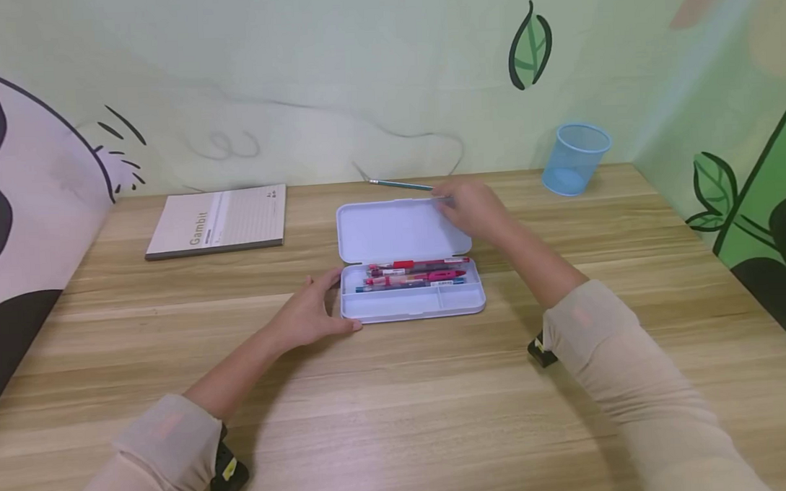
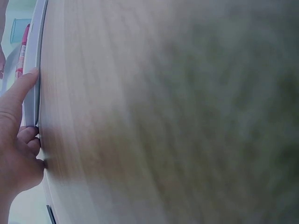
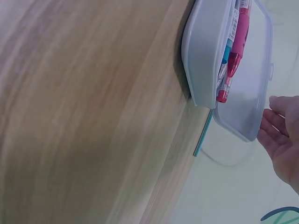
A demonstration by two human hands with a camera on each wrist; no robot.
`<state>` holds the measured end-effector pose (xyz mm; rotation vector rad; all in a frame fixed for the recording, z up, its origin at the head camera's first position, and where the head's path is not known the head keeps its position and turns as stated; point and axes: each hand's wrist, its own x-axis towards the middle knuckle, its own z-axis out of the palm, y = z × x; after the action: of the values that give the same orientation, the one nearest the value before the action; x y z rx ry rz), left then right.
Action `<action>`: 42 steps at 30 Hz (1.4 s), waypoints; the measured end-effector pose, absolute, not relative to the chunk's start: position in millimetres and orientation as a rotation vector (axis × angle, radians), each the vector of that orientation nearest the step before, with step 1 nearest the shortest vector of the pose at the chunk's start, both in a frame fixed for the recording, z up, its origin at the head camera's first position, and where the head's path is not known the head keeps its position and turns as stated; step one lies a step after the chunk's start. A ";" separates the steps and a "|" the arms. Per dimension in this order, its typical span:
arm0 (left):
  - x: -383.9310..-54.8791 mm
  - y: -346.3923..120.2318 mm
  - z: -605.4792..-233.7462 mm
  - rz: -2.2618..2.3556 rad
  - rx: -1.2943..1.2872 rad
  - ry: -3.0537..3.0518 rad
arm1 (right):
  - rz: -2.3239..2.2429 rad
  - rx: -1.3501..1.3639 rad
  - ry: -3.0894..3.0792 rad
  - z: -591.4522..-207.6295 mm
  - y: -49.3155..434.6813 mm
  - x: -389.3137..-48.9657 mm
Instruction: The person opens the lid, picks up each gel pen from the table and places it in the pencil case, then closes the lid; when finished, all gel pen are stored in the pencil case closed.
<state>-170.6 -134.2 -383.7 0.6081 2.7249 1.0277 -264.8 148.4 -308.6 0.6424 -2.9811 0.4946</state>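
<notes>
A pale lavender pencil case [image 1: 395,304] lies on the table with its lid [image 1: 399,229] raised at the back. Several pens [image 1: 413,277], with red, pink and blue parts, fill its long rear compartment; the front compartments hold nothing visible. My left hand [image 1: 307,313] holds the case's left end, thumb at the front wall and fingers round the side, as the left wrist view also shows. At the lid's far right corner, my right hand [image 1: 472,208] grips the edge. In the right wrist view, its fingers [image 3: 273,128] meet the rim of the lid.
Behind the lid, a teal pencil [image 1: 400,184] lies near the wall. A notebook [image 1: 219,221] is at the back left, and a blue mesh pen cup [image 1: 575,160] stands at the back right. The wood-grain table [image 1: 398,404] meets painted walls at the back and right.
</notes>
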 end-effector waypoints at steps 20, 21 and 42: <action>-170.3 -133.3 -383.9 1.003 0.613 2.745 | 0.357 0.664 -2.958 -304.4 155.5 -253.8; -170.3 -133.3 -383.9 1.003 0.615 2.745 | 0.369 0.656 -2.959 -304.0 155.1 -253.5; -170.1 -133.1 -387.1 0.993 0.602 2.761 | 0.250 0.807 -2.854 -286.2 144.8 -237.8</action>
<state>-170.1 -133.1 -387.1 0.6017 2.7609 0.9932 -237.8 144.8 -286.2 0.8068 -2.8542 0.2498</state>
